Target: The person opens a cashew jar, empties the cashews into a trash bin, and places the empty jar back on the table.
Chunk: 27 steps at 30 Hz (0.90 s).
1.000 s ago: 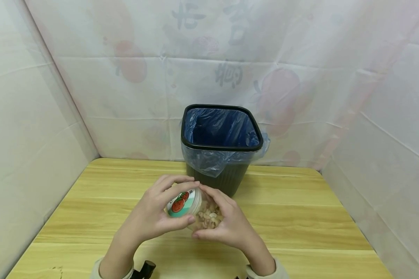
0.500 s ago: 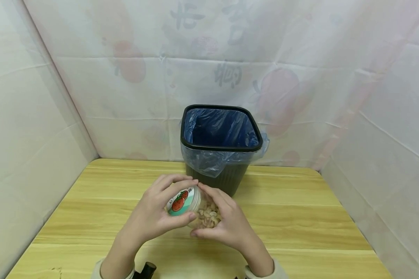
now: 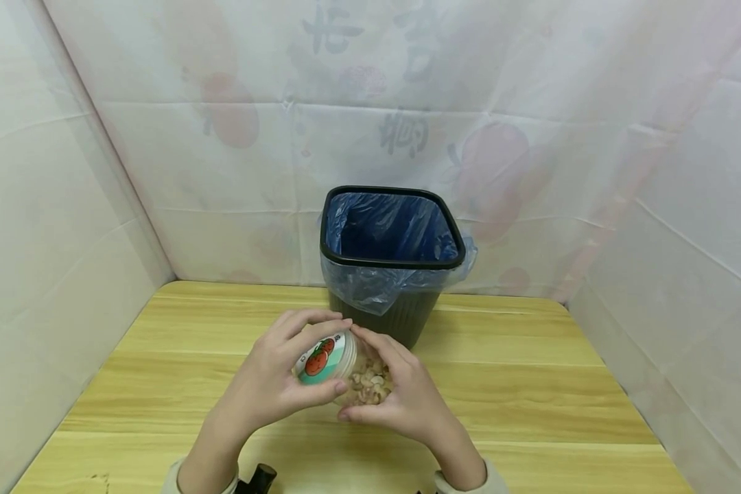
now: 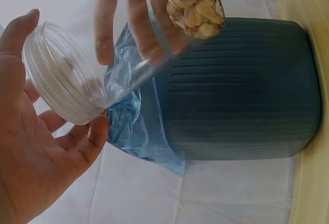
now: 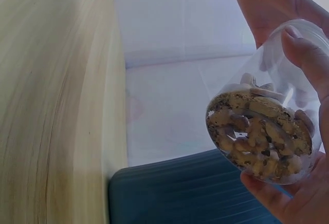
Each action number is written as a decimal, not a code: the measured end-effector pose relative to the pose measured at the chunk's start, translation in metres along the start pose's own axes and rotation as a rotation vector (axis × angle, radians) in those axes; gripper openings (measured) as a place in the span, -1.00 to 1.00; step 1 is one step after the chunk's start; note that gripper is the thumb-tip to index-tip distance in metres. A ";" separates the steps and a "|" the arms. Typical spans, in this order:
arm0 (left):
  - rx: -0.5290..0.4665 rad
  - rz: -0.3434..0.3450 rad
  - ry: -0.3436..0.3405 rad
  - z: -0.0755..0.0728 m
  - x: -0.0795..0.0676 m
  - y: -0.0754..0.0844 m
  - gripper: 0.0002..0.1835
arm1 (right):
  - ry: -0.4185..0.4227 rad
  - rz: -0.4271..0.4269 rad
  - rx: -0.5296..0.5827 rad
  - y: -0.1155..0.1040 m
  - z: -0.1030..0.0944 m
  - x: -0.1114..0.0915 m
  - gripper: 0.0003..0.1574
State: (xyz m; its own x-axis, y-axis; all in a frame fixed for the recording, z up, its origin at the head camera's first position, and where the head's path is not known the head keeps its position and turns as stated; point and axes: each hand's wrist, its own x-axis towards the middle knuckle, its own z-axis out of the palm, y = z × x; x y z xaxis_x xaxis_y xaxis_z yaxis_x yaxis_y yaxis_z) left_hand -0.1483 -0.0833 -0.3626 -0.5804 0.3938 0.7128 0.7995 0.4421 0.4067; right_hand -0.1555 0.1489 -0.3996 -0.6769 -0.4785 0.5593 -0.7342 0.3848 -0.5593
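Observation:
A clear plastic jar (image 3: 364, 360), partly filled with pale nuts (image 3: 370, 384), is held tilted between both hands above the table. Its screw lid (image 3: 323, 358) carries a green and white label with red tomato-like pictures and faces left. My left hand (image 3: 284, 374) grips the lid by its rim, thumb below and fingers over the top. With my right hand (image 3: 401, 394) I hold the jar's body, fingers curled round its far side. In the left wrist view the lid's ridged edge (image 4: 61, 75) sits on the jar. The nuts (image 5: 262, 136) lie toward the jar's base in the right wrist view.
Behind the hands stands a dark ribbed trash bin (image 3: 383, 309) lined with a translucent blue bag (image 3: 370, 285). The wooden table (image 3: 531, 384) is bounded by pale cloth walls (image 3: 234, 171) at the back and both sides. A black strap piece (image 3: 261, 477) shows by the left wrist.
Both hands keep their hold on the jar and lid, with hardly any visible shift. The nuts inside look slightly rearranged. The bin stays in place.

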 end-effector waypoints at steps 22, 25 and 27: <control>-0.190 0.179 -0.064 -0.001 0.001 0.003 -0.35 | -0.200 -0.027 0.322 0.008 -0.018 0.000 0.24; -0.182 0.165 -0.073 -0.002 0.001 0.003 -0.34 | -0.193 -0.037 0.305 0.008 -0.018 0.000 0.24; -0.179 0.157 -0.076 -0.002 0.001 0.004 -0.33 | -0.190 -0.038 0.296 0.008 -0.018 0.000 0.24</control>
State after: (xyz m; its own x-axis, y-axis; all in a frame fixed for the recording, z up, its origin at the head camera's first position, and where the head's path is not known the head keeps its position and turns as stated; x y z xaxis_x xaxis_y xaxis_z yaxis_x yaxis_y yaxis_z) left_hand -0.1457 -0.0828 -0.3594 -0.4513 0.5089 0.7331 0.8916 0.2235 0.3937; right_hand -0.1621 0.1662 -0.3932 -0.6075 -0.6368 0.4748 -0.6926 0.1319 -0.7092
